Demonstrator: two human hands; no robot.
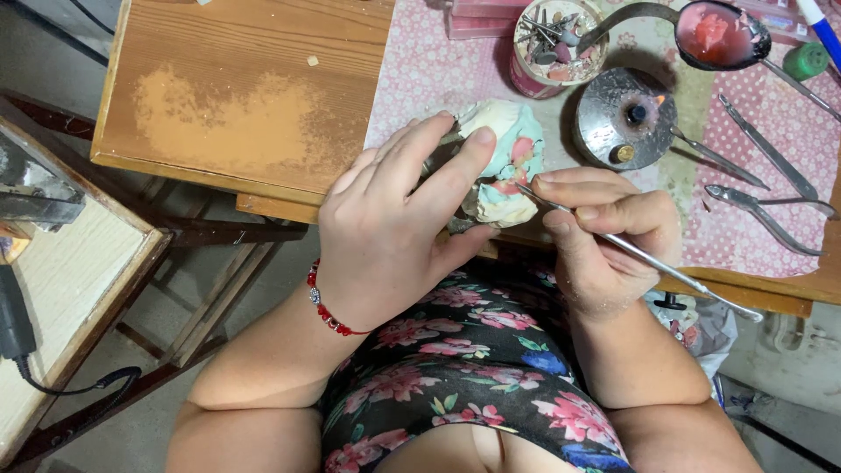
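Floral fabric (473, 368) on my lap lies below my left hand (394, 228), whose fingers (455, 166) clasp the pastel wax lump (508, 158) at the worktop (245, 105) edge. Right of the lump, my right hand (604, 236) pinches a slim metal carving tool (648, 260), its long axis slanting up-left, tip touching the lump.

No labels, signs or screens in view. Packages, all at far edge of surface (438, 61): round pink tub (550, 44), open, packed with small metal bits, beside grey round burner. Flat pink boxes (482, 17) stacked just left of tub, partly cut off by top edge. More flat pink packaging (775, 17) at top right behind spoon, contents too small to tell. Green cap (806, 61) beside it; container below not visible.
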